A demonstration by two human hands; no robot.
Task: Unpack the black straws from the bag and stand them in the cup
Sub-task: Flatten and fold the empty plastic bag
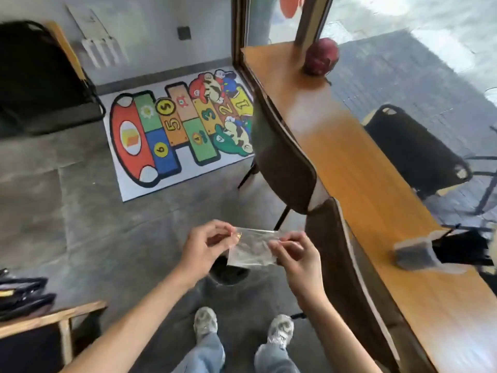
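I hold a small clear plastic bag point(252, 249) in front of me above the floor. My left hand point(208, 246) pinches its upper left corner and my right hand point(297, 258) pinches its upper right edge. The bag hangs crumpled between both hands. I cannot make out any black straws in it. A blurred dark container with a pale rim point(414, 254), possibly the cup, stands on the wooden counter point(376, 184) to my right.
Two dark chairs point(285, 162) stand pushed against the counter. A red round object point(321, 56) sits at the counter's far end. A colourful hopscotch mat point(174, 130) lies on the grey floor. A dark round object point(228, 273) lies below the bag.
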